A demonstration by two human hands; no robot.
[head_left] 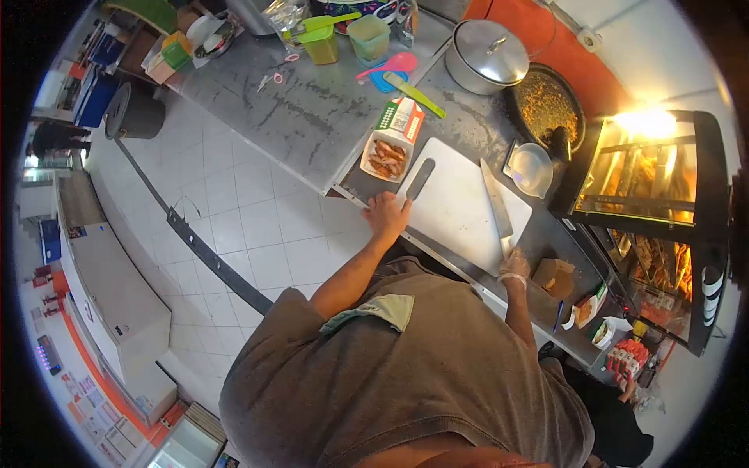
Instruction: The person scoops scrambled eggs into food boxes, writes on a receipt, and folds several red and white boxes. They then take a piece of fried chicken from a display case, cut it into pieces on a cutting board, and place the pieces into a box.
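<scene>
- The right hand (513,269), in a thin clear glove, is clenched on the handle of a long knife (496,207), whose blade lies across the white cutting board (456,214), tip toward 11 o'clock.
- The left hand (386,214) rests on the board's 9 o'clock edge; whether it grips cannot be told.
- A tray of fried pieces (386,158) sits at its 12 o'clock.
- Risk, as judged: the board may slide on the steel table (312,117), swinging the blade toward the bare left hand.
</scene>
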